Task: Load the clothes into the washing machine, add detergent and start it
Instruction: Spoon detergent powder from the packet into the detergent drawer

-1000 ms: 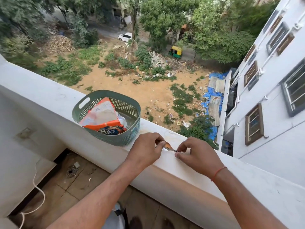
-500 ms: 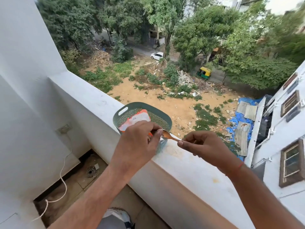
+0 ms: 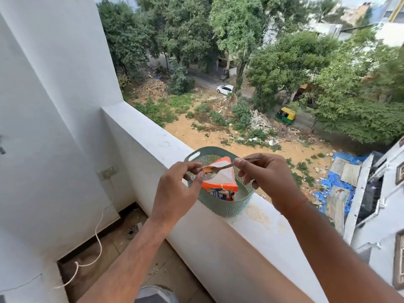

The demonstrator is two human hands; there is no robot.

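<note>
A metal spoon [image 3: 215, 169] is held level above a green perforated basket [image 3: 220, 206] that stands on the balcony parapet. My right hand [image 3: 265, 176] grips the spoon's handle. My left hand [image 3: 181, 189] pinches the spoon's bowl between thumb and fingers. Inside the basket lies an orange and white detergent packet [image 3: 220, 185], partly hidden behind the spoon and my fingers. No washing machine or clothes are in view.
The white parapet ledge [image 3: 269, 228] runs diagonally, with a long drop to a sandy lot beyond. A white wall [image 3: 54, 127] with a socket and a hanging white cord stands on the left. A floor drain [image 3: 131, 232] is set in the tiled balcony floor.
Both hands lifted the spoon from the ledge and carried it left over the basket. The right hand now grips the handle. The view turned toward the left wall.
</note>
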